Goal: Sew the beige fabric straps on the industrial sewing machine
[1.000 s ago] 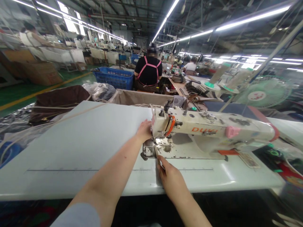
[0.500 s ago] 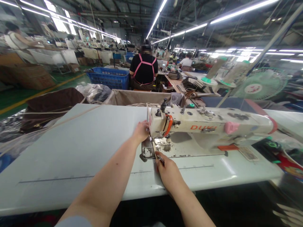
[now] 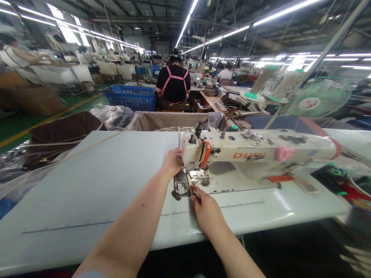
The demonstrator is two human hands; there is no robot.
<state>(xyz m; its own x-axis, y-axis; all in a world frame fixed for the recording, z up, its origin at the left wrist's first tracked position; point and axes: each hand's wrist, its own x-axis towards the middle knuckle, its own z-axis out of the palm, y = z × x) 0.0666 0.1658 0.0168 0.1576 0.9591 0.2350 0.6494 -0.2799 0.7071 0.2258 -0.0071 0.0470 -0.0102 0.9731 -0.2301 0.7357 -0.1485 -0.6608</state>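
Observation:
A white sewing machine (image 3: 249, 150) with orange lettering stands on the pale table. A narrow beige strip (image 3: 189, 180) runs past its needle area, over the metal plate (image 3: 181, 183). My right hand (image 3: 207, 208) pinches the near end of this strip between thumb and forefinger. Inside that hand a small dark metal tool (image 3: 197, 195) shows in part; its kind is hidden. Beyond the needle, my left hand (image 3: 173, 162) is closed at the strip, close against the left side of the machine head. Its fingertips are partly hidden.
A ruler line (image 3: 69, 227) marks the table (image 3: 116, 173). Behind it stand a fabric-lined bin (image 3: 162, 119) and a blue crate (image 3: 130, 98). Right are a green fan (image 3: 321, 98) and thread cones (image 3: 259, 87). A person in a pink-strapped apron (image 3: 174, 83) sits ahead, facing away.
The view has shifted slightly. Both hands keep about the same places at the machine, and the strip shows no clear movement.

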